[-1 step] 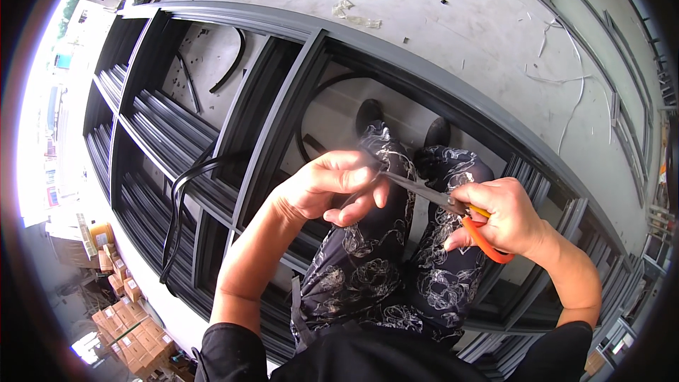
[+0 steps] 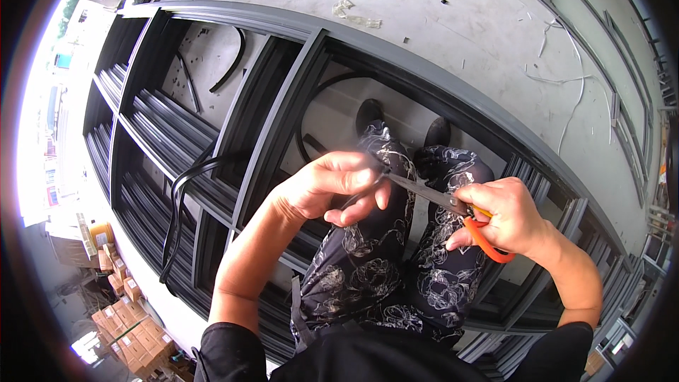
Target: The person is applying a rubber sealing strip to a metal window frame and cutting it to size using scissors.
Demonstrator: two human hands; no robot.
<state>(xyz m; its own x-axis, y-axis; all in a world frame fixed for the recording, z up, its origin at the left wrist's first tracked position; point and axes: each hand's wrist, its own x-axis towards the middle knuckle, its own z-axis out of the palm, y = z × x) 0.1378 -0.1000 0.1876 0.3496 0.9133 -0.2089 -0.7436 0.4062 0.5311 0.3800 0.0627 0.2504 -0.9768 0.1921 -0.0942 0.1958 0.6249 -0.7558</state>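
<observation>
My right hand (image 2: 515, 216) grips a pair of scissors (image 2: 431, 194) with orange and yellow handles, the blades pointing left. The fingers of my left hand (image 2: 332, 184) are pinched together by the blade tips. Something thin and dark shows at these fingertips, too small and blurred to name. Both hands are above my patterned trousers (image 2: 361, 269). Below and around my legs lies a large dark grey metal frame (image 2: 283, 110), divided by crossbars. Black rubber-like strips (image 2: 177, 198) hang over one of its bars, left of my left hand.
Long dark profiles (image 2: 166, 124) lie stacked within the frame's left bays. Curved black strip pieces (image 2: 233, 64) rest on the floor inside it. Cardboard boxes (image 2: 134, 332) stand at the lower left. More frames (image 2: 594, 35) lie at the right, near pale string (image 2: 576, 99) on the concrete floor.
</observation>
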